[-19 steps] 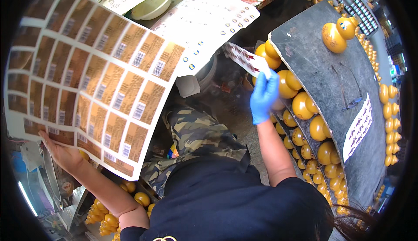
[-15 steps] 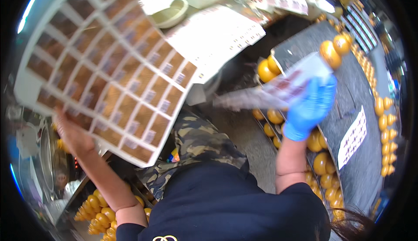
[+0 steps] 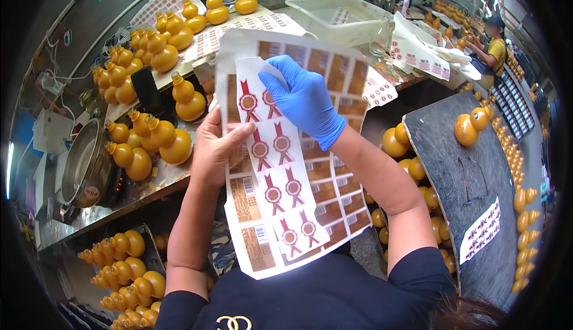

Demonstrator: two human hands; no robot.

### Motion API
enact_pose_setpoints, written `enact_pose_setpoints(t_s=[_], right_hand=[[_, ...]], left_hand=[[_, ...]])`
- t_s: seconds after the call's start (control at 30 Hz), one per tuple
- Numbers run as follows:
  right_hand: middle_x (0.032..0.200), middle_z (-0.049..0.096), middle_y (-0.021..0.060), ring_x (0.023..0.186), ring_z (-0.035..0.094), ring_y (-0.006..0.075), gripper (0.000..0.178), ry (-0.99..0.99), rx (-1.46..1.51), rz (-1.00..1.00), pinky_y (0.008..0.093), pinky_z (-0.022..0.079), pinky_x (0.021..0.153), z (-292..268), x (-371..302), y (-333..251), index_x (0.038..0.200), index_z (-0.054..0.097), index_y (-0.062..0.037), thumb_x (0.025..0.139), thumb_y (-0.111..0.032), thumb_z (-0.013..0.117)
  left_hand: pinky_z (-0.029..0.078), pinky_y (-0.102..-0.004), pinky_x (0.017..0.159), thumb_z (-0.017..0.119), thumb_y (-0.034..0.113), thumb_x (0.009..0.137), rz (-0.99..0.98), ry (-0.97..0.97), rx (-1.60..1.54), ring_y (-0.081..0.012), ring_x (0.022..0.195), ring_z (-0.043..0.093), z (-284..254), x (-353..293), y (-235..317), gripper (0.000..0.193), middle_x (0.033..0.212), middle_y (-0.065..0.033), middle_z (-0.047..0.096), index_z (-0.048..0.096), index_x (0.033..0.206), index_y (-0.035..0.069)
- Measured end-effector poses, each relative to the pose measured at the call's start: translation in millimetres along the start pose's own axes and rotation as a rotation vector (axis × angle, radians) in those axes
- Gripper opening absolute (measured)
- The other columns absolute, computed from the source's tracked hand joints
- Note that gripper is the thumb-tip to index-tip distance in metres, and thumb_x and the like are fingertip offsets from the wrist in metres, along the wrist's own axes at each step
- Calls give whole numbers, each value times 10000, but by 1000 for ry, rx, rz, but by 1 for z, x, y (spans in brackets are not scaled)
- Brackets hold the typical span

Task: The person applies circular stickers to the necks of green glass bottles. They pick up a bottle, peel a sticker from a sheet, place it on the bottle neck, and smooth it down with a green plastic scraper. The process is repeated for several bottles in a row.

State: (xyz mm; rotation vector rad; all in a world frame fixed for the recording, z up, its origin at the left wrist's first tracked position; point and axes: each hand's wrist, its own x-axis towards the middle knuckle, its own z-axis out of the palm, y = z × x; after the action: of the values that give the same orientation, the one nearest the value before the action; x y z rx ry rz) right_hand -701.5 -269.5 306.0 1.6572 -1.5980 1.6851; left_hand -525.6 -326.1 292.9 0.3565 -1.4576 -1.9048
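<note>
In front of my chest my bare left hand [image 3: 218, 148] grips the left edge of a large label sheet [image 3: 340, 169] printed with brown-gold rectangles. Its thumb presses on a narrow white sheet of red ribbon-rosette stickers [image 3: 277, 196], which lies over the large one. My right hand [image 3: 307, 100], in a blue glove, is closed at the upper right of the sticker sheet, its fingers bent over that edge. The fingertips are partly hidden, as are the left fingers behind the paper.
Amber gourd-shaped bottles [image 3: 161, 136] crowd the bench at left, near a black phone [image 3: 144, 87] and a round metal pan [image 3: 83, 157]. A clear plastic tub [image 3: 334, 22] stands behind. One gourd bottle [image 3: 471, 126] rests on a dark board [image 3: 436, 145] at right. A person [image 3: 494, 46] works far right.
The large label sheet has come from the left to the middle. My right hand has carried the sticker sheet in from the right and laid it over the large one.
</note>
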Motion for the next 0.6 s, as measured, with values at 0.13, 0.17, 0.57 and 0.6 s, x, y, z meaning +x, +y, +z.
enact_pose_setpoints(t_s=[0.13, 0.17, 0.57, 0.6], right_hand=[[1097, 608, 184, 995, 605, 307, 425, 134, -141, -174, 363, 505, 790, -30, 3, 6, 1187, 525, -33, 847, -218, 700], [1200, 555, 165, 1090, 549, 279, 489, 235, -144, -137, 355, 468, 872, -45, 0, 12, 1238, 487, -13, 849, -219, 700], [1173, 611, 161, 993, 646, 212, 363, -156, 1220, 1111, 328, 536, 860, -68, -49, 61, 1271, 494, 51, 963, -142, 480], [1173, 611, 161, 996, 645, 215, 366, -145, 1230, 1128, 330, 535, 862, -65, -43, 65, 1273, 492, 53, 966, -145, 475]], left_hand=[[556, -275, 755, 642, -2, 842, 29, 73, -33, -135, 838, 661, -14, 8, 3, 290, 1013, -90, 670, 574, 1123, 0], [561, -283, 761, 638, -7, 841, 49, 104, -62, -141, 845, 664, -22, 14, 5, 286, 1017, -96, 671, 573, 1120, -2], [608, -330, 737, 531, 26, 801, -148, -1, 111, -210, 862, 695, -86, 120, 50, 389, 1040, -142, 650, 500, 1188, 5], [608, -314, 702, 545, 41, 783, -179, 33, 124, -192, 809, 695, -83, 134, 54, 404, 1005, -126, 652, 502, 1183, 4]])
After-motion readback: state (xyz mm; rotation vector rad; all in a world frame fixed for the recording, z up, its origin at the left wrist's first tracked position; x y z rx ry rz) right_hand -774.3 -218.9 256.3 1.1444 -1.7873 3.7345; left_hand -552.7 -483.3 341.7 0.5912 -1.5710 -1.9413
